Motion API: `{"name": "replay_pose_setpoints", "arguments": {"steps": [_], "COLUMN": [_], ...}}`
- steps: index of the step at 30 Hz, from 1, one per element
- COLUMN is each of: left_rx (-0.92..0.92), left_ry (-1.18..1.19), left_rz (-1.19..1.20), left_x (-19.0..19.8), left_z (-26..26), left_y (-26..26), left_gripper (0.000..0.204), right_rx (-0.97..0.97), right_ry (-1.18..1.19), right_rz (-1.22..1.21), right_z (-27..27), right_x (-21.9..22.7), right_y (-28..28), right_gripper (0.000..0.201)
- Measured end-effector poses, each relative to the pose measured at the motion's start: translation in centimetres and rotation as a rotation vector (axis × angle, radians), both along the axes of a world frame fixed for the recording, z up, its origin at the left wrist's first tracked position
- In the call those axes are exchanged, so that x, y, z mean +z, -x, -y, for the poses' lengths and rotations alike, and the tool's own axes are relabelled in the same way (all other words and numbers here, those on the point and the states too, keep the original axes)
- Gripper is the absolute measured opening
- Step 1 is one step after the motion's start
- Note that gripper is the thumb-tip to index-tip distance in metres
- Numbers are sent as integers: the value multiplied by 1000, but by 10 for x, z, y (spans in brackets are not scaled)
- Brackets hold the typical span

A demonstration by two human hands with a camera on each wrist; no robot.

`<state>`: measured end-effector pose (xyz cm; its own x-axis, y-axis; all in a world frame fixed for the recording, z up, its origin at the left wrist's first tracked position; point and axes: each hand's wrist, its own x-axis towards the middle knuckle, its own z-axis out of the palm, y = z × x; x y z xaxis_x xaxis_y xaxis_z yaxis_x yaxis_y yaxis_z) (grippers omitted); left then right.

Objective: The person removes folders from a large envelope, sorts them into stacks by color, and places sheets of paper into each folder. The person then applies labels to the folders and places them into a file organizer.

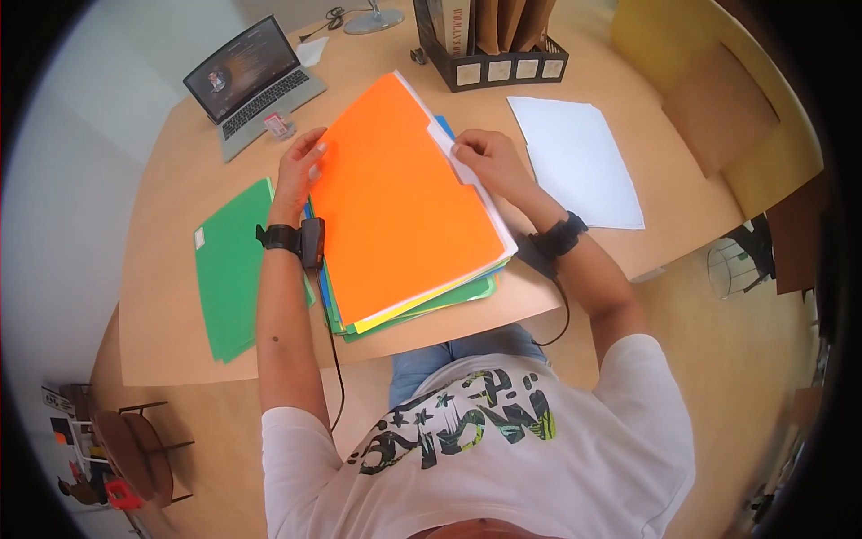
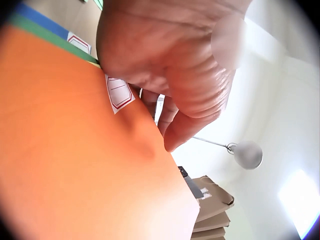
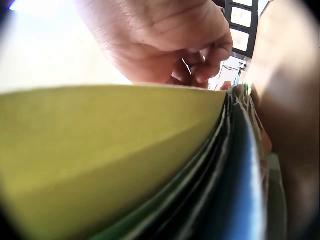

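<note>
An orange folder (image 1: 404, 198) tops a stack of coloured folders, with yellow (image 1: 386, 316) and green (image 1: 476, 289) edges showing beneath. My left hand (image 1: 298, 175) grips the folder's upper left edge; in the left wrist view that hand (image 2: 175, 60) has its thumb at the edge, near a white label (image 2: 120, 93). On the other side my right hand (image 1: 494, 162) pinches the right edge by the white tab. In the right wrist view a yellow folder (image 3: 100, 140) and several folder edges fan out below my right hand (image 3: 165, 40), whose fingertips are partly hidden.
Green folders (image 1: 235, 269) lie at the left, white sheets (image 1: 579, 162) at the right. Behind stand an open laptop (image 1: 256, 85), a small clear container (image 1: 278, 126), a black file organizer (image 1: 498, 70) and a lamp base (image 1: 373, 20). A yellow board (image 1: 718, 90) borders the right side.
</note>
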<state>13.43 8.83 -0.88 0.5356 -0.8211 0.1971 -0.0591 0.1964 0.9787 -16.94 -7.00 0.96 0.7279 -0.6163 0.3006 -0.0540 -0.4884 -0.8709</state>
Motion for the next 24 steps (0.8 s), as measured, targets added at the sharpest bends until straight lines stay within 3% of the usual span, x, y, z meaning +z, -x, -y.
{"name": "replay_pose_setpoints", "arguments": {"steps": [4,8,10,15,22,24], "left_rx": [86,36,-27,118,199,272], "left_ry": [144,112,31,38,-436,-566], "left_rz": [-61,-77,-56,-118,372,489], "left_x": [-11,-17,-25,-5,56,88], "left_z": [2,-2,-2,1,-82,-103], "left_y": [-6,-12,-29,-46,-93,-69], "left_gripper": [29,24,23,20,23,24], "right_rx": [-128,-289,-275,-338,-362,-392], "right_ry": [167,265,177,125,228,215], "right_rz": [9,197,121,-61,-309,-437], "right_z": [23,74,111,170,209,193], "right_x": [15,35,37,12,-38,-27], "right_y": [8,47,81,157,218,220], "right_gripper": [23,22,21,23,21,21]}}
